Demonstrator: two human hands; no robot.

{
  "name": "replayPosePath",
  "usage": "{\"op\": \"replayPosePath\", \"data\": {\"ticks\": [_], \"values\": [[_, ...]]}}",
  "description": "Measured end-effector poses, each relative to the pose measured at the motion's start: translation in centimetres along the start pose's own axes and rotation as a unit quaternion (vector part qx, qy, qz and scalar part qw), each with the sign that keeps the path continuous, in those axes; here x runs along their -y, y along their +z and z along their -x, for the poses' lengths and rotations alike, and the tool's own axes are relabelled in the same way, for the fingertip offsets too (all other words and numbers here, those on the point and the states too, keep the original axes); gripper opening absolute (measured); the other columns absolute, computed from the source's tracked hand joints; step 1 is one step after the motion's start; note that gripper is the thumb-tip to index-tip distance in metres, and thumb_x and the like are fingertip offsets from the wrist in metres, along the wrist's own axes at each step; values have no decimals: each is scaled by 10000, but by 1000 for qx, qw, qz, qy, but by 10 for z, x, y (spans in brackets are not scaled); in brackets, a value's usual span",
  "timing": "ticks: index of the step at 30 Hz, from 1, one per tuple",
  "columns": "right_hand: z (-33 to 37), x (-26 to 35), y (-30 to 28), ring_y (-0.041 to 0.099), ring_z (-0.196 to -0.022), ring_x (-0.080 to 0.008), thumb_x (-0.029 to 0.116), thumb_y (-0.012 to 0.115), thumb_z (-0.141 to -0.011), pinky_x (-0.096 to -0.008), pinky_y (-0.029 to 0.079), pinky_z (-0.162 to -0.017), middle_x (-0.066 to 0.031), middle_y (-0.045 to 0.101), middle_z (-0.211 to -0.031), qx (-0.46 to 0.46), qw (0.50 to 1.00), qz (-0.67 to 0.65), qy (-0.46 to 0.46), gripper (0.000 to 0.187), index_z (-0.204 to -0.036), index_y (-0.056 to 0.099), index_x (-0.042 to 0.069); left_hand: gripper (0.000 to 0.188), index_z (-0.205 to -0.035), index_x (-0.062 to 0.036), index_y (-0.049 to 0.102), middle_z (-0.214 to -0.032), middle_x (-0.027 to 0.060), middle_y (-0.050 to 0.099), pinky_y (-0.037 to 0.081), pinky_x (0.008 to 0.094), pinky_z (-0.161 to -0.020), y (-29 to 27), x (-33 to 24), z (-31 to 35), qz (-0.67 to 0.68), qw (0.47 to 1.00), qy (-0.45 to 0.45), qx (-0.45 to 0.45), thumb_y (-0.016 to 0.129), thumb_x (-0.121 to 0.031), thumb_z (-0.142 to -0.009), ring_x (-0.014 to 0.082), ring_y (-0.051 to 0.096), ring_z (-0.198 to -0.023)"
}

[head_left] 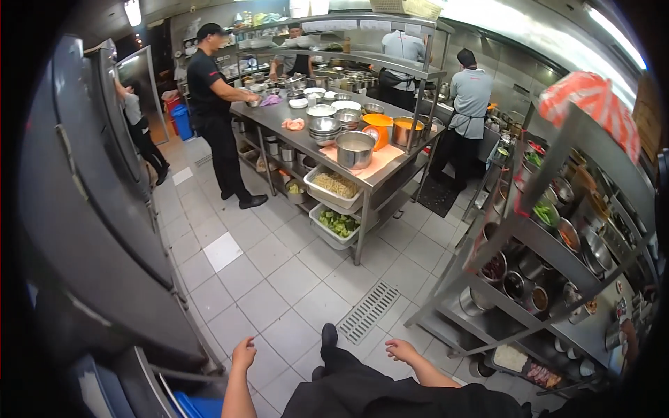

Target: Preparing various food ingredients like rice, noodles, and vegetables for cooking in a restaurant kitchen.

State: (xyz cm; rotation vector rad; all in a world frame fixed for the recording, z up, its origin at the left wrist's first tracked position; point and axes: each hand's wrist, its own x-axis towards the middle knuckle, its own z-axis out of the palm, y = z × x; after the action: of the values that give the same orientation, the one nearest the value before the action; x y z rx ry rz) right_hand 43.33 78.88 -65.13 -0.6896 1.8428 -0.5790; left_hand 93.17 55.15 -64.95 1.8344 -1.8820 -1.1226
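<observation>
Over the tiled floor, my left hand (244, 353) hangs with nothing in it, its fingers loosely bent and apart. My right hand (401, 350) is empty too, the fingers spread a little. Neither one touches anything. Between them, one of my black shoes (329, 336) points forward. Nearest to my right hand lies a slotted floor drain (368, 312). Ahead stands a steel table (284, 115) bearing a large steel pot (355, 150), stacked steel bowls (325, 128) and an orange container (377, 129).
Grey cabinet doors (104, 195) line my left. A slanted steel rack (516, 244) with pots of ingredients stands on my right. Under the table sit tubs of noodles (335, 184) and green vegetables (339, 221). A person in black (212, 104) works at the table's left; several others stand farther off.
</observation>
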Motion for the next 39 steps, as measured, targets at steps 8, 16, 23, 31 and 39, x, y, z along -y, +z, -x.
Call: {"op": "replayPosePath", "data": {"ticks": [8, 16, 23, 31, 39], "values": [[-159, 214, -62, 663, -850, -182, 251, 592, -851, -315, 512, -743, -85, 700, -909, -167, 967, 91, -169, 336, -1138, 632, 81, 235, -798, -53, 643, -682, 120, 652, 513, 401, -521, 23, 122, -31, 235, 892, 96, 373, 484, -218, -852, 258, 628, -538], [-250, 532, -200, 639, -1011, -254, 213, 615, -846, -351, 497, -871, -136, 658, -1119, -353, 880, 11, -316, 407, -1225, 569, 71, 254, -822, -52, 643, -690, 121, 659, 509, 404, -503, -6, 65, -250, -103, 931, 133, 323, 474, -235, -872, 251, 624, -520], [-358, 599, -279, 599, -1079, -350, 190, 642, -771, -417, 491, -898, -208, 605, -1192, -443, 852, 254, -118, 503, -1246, 550, 51, 271, -842, -51, 643, -697, 121, 664, 505, 408, -487, -71, -12, -477, -403, 863, 201, 229, 465, -250, -889, 245, 620, -504], [-421, 546, -268, 635, -975, -365, 93, 550, -773, -441, 501, -843, -216, 657, -1022, -323, 893, 314, -4, 267, -1015, 661, 69, 293, -1080, -39, 624, -800, 94, 655, 482, 324, -618, -95, -396, -754, 65, 954, 275, 101, 596, -245, -873, 191, 621, -681], [-386, 555, -245, 634, -971, -357, 125, 493, -850, -437, 485, -841, -188, 655, -1058, -349, 900, 257, -54, 283, -1086, 648, 114, 347, -1222, 7, 531, -1080, 148, 630, 541, 296, -703, -103, -790, -601, 366, 730, 422, 395, 513, -230, -971, 207, 667, -812]]}}
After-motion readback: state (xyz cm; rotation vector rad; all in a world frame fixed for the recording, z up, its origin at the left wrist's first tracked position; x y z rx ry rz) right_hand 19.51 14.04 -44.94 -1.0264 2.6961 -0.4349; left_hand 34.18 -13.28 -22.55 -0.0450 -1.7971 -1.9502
